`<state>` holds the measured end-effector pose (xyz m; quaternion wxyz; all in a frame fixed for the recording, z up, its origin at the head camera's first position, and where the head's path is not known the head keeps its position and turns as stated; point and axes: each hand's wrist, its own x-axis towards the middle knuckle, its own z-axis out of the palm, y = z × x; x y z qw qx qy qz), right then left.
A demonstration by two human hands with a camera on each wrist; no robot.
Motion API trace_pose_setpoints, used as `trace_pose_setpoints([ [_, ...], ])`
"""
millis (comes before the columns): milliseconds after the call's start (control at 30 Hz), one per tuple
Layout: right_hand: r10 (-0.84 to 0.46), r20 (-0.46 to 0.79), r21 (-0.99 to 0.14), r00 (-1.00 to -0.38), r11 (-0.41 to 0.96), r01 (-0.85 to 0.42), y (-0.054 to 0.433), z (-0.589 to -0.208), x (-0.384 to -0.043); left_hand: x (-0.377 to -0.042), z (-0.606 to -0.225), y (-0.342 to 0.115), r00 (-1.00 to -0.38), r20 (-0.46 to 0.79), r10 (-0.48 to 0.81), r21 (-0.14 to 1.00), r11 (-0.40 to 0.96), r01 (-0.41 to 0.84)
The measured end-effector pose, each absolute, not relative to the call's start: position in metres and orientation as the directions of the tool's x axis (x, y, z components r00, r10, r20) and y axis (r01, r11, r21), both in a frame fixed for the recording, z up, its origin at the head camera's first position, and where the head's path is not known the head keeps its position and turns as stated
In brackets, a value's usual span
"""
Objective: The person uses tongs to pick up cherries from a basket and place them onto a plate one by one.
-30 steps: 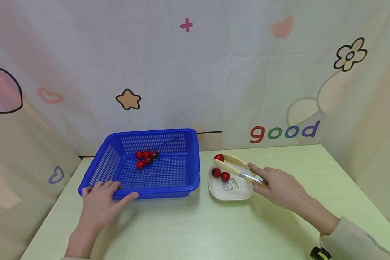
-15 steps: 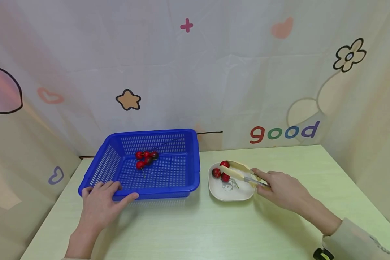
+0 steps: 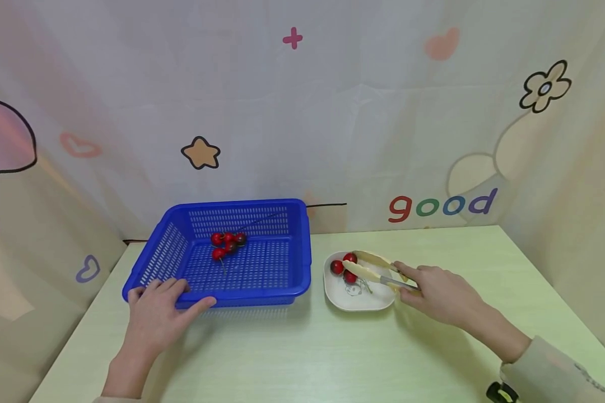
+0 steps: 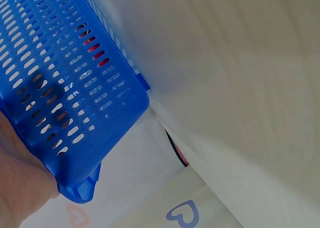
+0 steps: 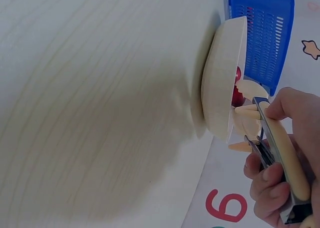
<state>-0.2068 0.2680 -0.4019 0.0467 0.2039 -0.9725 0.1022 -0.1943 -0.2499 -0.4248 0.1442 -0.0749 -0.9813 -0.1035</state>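
Observation:
In the head view, my right hand [image 3: 446,295] grips a pair of tongs [image 3: 365,272] with cream tips and metal arms. The tips are over a small white dish [image 3: 358,303], on either side of a red cherry [image 3: 350,257]. Two more cherries [image 3: 336,267] lie beside it in the dish. My left hand [image 3: 156,319] holds the near left rim of a blue plastic basket [image 3: 262,299], fingers over the edge and thumb along the front. Several cherries [image 3: 224,244] sit clustered on the basket floor. In the right wrist view, the tongs [image 5: 287,158] reach over the dish rim.
A pale green table [image 3: 302,358] carries everything. A light curtain [image 3: 333,140] printed with shapes and the word "good" hangs right behind the basket and dish. The basket stands left of the dish with a narrow gap between.
The tongs have come down and slightly right, bringing a cherry from the dish's far edge to rest by the other two. The left hand and basket have stayed in place.

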Motion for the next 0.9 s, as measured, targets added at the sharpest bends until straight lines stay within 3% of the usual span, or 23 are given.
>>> trace_pose_setpoints([
  [900, -0.358, 0.209, -0.301, -0.91, 0.862, -0.408, 0.2603, -0.395, -0.2149, -0.1948, -0.426, -0.25, -0.94, 0.321, 0.116, 0.188, 0.965, 0.183],
])
